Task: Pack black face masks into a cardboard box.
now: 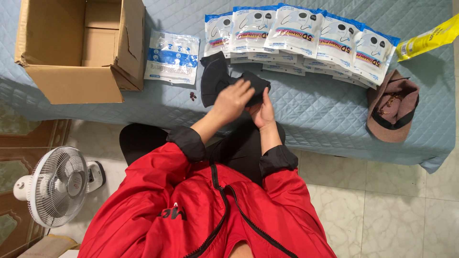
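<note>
Two hands meet just above the middle of the frame, over the near edge of a quilted blue-grey cover [311,119]. The left hand [233,101] lies on top, its fingers [245,90] stretched out and slightly fanned, pressing flat on a small stack of black face masks [215,79]. The right hand [262,111] comes in from below with its palm turned up; its fingertips are tucked under the dark fabric, so I cannot tell whether they pinch it or only support it.

The masks are soft black cloth, folded into a curved, pointed shape, with one end sticking up toward the upper middle of the frame and the other end bunched under the hands. The left hand hides most of the right half of the stack.

Just beyond the masks, a row of glossy white and blue packets [296,33] overlaps like fanned cards across the top centre. One more flat packet [172,56] lies alone to their left, beside an open brown cardboard box [79,50] in the upper left. A yellow packet [428,38] pokes in at the upper right, and a brown cap [392,106] rests below it. A white fan [56,186] stands on the tiled floor at lower left. Red jacket sleeves [191,210] fill the bottom of the frame.
</note>
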